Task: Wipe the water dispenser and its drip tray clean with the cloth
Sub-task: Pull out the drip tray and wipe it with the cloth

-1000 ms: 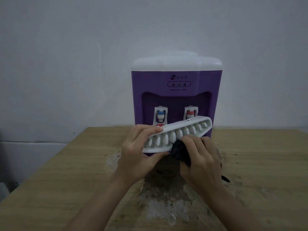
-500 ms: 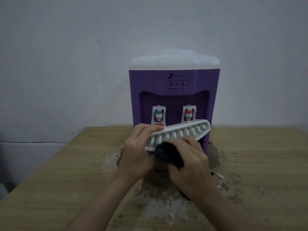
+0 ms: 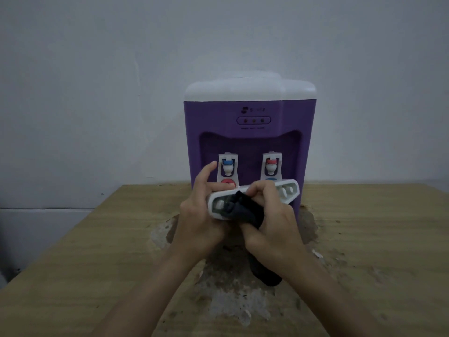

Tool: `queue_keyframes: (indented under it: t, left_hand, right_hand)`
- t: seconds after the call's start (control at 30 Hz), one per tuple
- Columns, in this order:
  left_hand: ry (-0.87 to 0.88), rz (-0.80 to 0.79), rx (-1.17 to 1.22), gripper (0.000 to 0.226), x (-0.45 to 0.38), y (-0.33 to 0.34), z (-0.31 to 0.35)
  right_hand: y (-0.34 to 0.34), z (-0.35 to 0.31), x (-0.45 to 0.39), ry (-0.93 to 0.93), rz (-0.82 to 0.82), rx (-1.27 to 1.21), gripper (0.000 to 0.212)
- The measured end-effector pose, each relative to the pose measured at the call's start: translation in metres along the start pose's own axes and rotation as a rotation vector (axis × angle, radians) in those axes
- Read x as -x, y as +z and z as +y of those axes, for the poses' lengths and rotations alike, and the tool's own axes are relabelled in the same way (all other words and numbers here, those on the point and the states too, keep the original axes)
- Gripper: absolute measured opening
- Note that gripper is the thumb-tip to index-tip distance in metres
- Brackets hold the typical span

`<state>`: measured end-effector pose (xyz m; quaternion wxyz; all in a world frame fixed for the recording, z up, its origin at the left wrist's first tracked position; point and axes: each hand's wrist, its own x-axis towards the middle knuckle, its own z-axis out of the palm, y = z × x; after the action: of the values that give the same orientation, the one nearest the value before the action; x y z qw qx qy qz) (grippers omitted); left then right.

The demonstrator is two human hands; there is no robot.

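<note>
Nearest the camera: two bare forearms over a light wood-grain laminate tabletop (image 3: 85,263), its veneer peeled away in a rough, flaky grey-brown patch (image 3: 230,300) at centre. A loose tail of the dark, soft fabric cloth (image 3: 245,210) hangs below the right wrist down to that patch.

Right hand (image 3: 272,222): fingers curled tight around the bunched cloth, knuckles up, pressing the wad into the tray's slotted face. Closed grip on the cloth.

Left hand (image 3: 196,215): wrapped around the left end of the white moulded-plastic drip tray (image 3: 289,190), thumb hidden behind it, index finger lifted and extended upward, other fingers bent on the top edge. Holds the tray firmly.

The tray is off the table, held between both hands just in front of the dispenser's lower front, tilted with its right end higher. Rounded corners, oval slots; most slots are covered by cloth and hand.

Behind: boxy purple plastic water dispenser (image 3: 250,142) with smooth white rounded top, standing on the tabletop's far side. Recessed bay holds two white taps, blue-capped one (image 3: 227,164) on the left, red-capped one (image 3: 271,162) on the right. Three small indicator lights sit in an oval panel above.

Farthest: plain matte pale wall (image 3: 97,81).
</note>
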<state>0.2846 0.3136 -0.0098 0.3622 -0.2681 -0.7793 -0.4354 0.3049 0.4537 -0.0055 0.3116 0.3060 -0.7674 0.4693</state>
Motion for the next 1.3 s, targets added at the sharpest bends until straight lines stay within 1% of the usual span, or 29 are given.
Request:
queue_keyframes:
  t: [0.1,0.2,0.27,0.37,0.47,0.5,0.63,0.8,0.9,1.0,1.07,1.17,1.23,1.3]
  left_hand:
    - [-0.005,-0.014,-0.006,0.097,-0.001,-0.002,-0.002]
    - [-0.005,-0.033,0.016,0.095,-0.002,-0.003,0.001]
    - [-0.011,-0.047,0.050,0.090,-0.002,-0.004,0.003]
    - [-0.063,-0.035,0.115,0.075,-0.004,-0.009,0.004]
    - [-0.083,-0.047,0.164,0.068,-0.004,-0.012,0.003]
    - [-0.076,-0.065,0.165,0.064,-0.004,-0.012,0.003]
    - [-0.050,-0.102,0.195,0.052,-0.005,-0.011,0.005]
    - [0.012,-0.132,0.247,0.047,-0.002,-0.013,0.006]
    - [0.047,-0.171,0.225,0.050,-0.005,-0.016,0.007]
    - [0.054,-0.213,0.186,0.059,-0.007,-0.025,0.003]
    - [0.060,-0.214,0.168,0.060,-0.006,-0.030,0.000]
    - [0.138,-0.266,0.037,0.069,-0.004,-0.028,0.000]
    - [0.167,-0.243,-0.021,0.068,-0.004,-0.022,-0.001]
    - [0.164,-0.168,0.005,0.062,-0.003,-0.020,-0.001]
  right_hand:
    - [-0.001,-0.001,0.001,0.041,0.015,-0.082,0.047]
    - [0.000,0.000,0.003,0.065,0.039,-0.112,0.042]
    - [-0.005,0.000,0.002,0.053,0.037,-0.097,0.037]
    - [-0.019,0.006,0.000,-0.003,-0.026,0.053,0.037]
    - [-0.025,0.018,0.002,-0.129,-0.102,0.271,0.042]
    - [-0.026,0.023,0.003,-0.167,-0.106,0.312,0.045]
    - [-0.027,0.029,0.007,-0.227,-0.028,0.411,0.054]
    - [-0.025,0.024,0.008,-0.269,-0.034,0.590,0.067]
    - [-0.026,0.025,0.007,-0.314,-0.035,0.640,0.066]
    - [-0.032,0.029,0.005,-0.315,-0.017,0.618,0.064]
    - [-0.037,0.032,0.004,-0.309,-0.019,0.624,0.063]
    - [-0.036,0.031,0.004,-0.340,-0.055,0.658,0.059]
    - [-0.033,0.030,0.005,-0.356,-0.044,0.666,0.056]
    - [-0.032,0.027,0.004,-0.352,-0.003,0.607,0.051]
